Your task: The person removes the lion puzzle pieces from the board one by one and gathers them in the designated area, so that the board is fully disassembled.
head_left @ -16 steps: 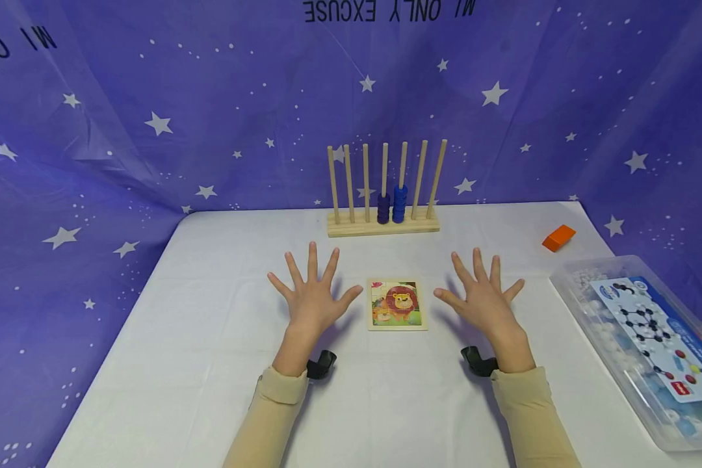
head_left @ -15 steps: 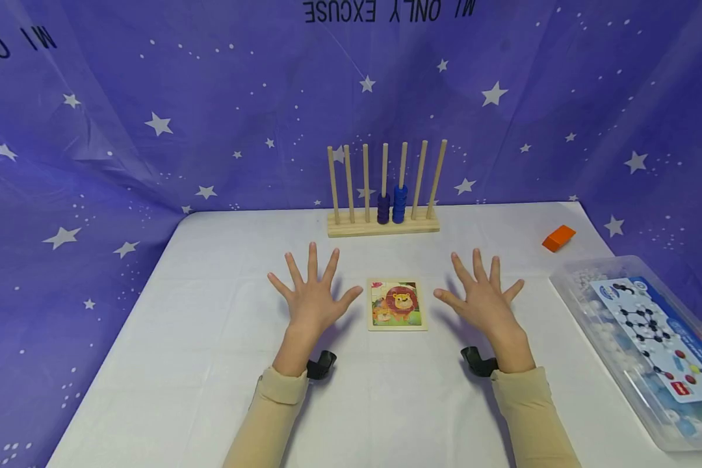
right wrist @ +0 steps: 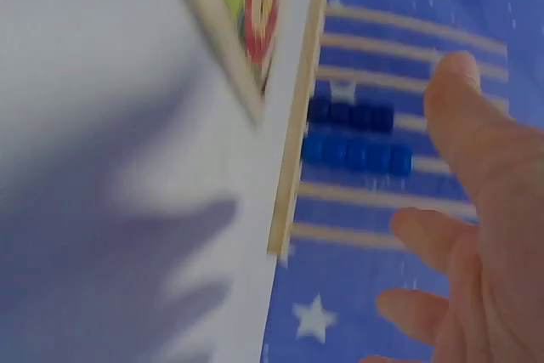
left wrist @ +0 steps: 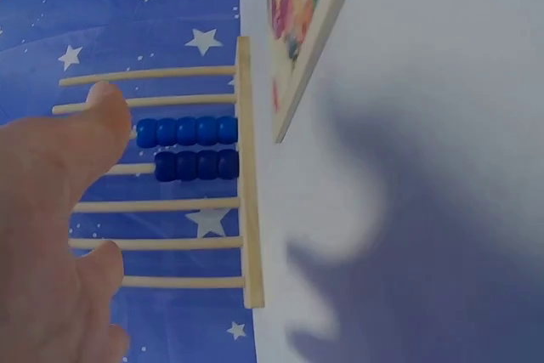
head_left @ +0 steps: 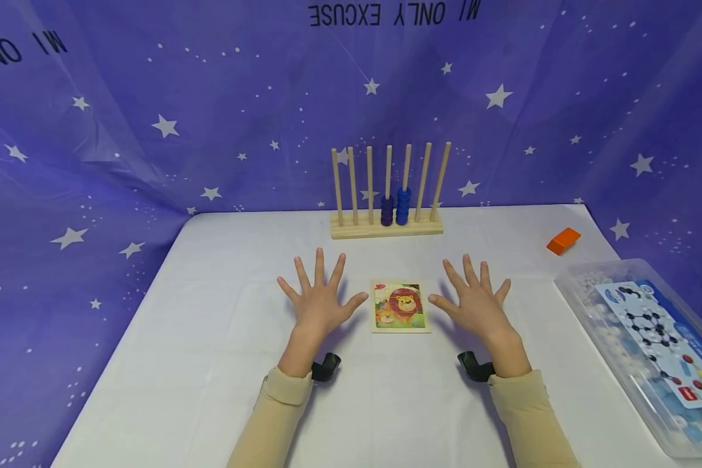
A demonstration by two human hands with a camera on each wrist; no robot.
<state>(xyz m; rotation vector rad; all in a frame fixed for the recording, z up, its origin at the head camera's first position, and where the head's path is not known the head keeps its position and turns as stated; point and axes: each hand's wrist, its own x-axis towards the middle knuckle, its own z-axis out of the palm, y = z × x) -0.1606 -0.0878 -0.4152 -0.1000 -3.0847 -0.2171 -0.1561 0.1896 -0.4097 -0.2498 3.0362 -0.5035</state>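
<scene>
A small wooden jigsaw puzzle (head_left: 400, 307) with a lion picture lies flat on the white table between the two hands. The left hand (head_left: 318, 309) hovers to its left with fingers spread, holding nothing. To its right the right hand (head_left: 478, 311) is held above the table, fingers likewise splayed and holding nothing. Behind the puzzle stands a wooden peg rack (head_left: 386, 229) with several upright rods. Dark purple beads (head_left: 387, 211) and blue beads (head_left: 403, 207) are stacked on two neighbouring rods. Both wrist views show the rack beyond the fingers and the hand's shadow on the cloth.
An orange block (head_left: 563, 241) lies at the back right of the table (head_left: 210, 390). In front of it is a clear plastic box (head_left: 597, 325) of small parts with a molecule-model label. A purple star-patterned curtain (head_left: 240, 117) hangs behind.
Both hands have moved slightly inward toward the puzzle, the right one more plainly. The whole head view has shifted a little. Nothing on the table has been moved.
</scene>
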